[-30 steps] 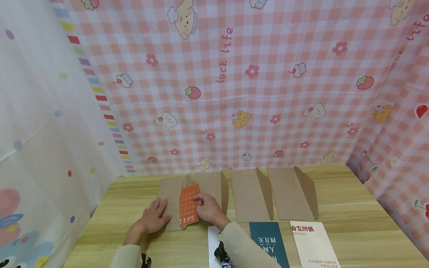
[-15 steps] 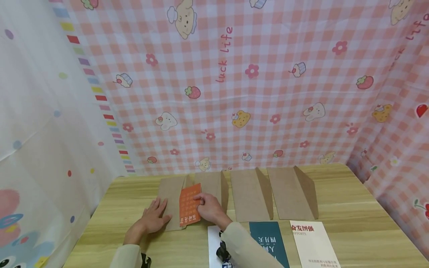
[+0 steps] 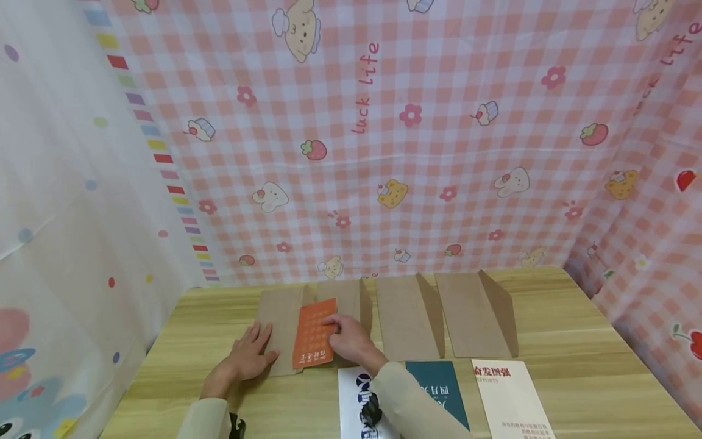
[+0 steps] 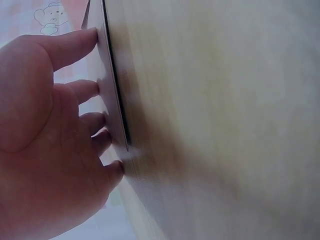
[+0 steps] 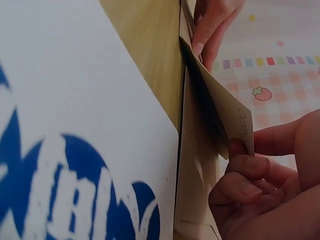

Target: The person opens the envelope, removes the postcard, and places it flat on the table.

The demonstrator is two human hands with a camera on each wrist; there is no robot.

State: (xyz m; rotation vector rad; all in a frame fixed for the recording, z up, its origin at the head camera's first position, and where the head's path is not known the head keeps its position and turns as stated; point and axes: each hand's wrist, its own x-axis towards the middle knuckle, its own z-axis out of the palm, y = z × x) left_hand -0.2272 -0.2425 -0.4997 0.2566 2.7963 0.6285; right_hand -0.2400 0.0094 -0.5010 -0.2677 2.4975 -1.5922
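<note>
My left hand [image 3: 248, 356] lies with spread fingers on the leftmost kraft paper envelope [image 3: 282, 323]. In the left wrist view, its fingertips [image 4: 92, 37] touch the envelope near the wooden table. With thumb and index finger, my right hand [image 3: 353, 344] pinches the right edge of an orange card [image 3: 314, 335] with pale printed characters. The card sits at the envelope's right, flap side, slightly tilted. Seen from the right wrist, the card [image 5: 232, 110] rises at an angle from the envelope. How much of it is inside the envelope, I cannot tell.
Three more kraft envelopes [image 3: 408, 317] stand in a row to the right, flaps lifted. Nearer the front lie a white card [image 3: 351, 396] with blue characters, partly under my right sleeve, a teal card [image 3: 439, 390] and a cream card [image 3: 510, 396]. Patterned cloth [image 3: 384, 152] hangs behind the table.
My right hand has moved slightly right with the orange card, and more of the card shows beyond the envelope. The left hand has stayed on the envelope.
</note>
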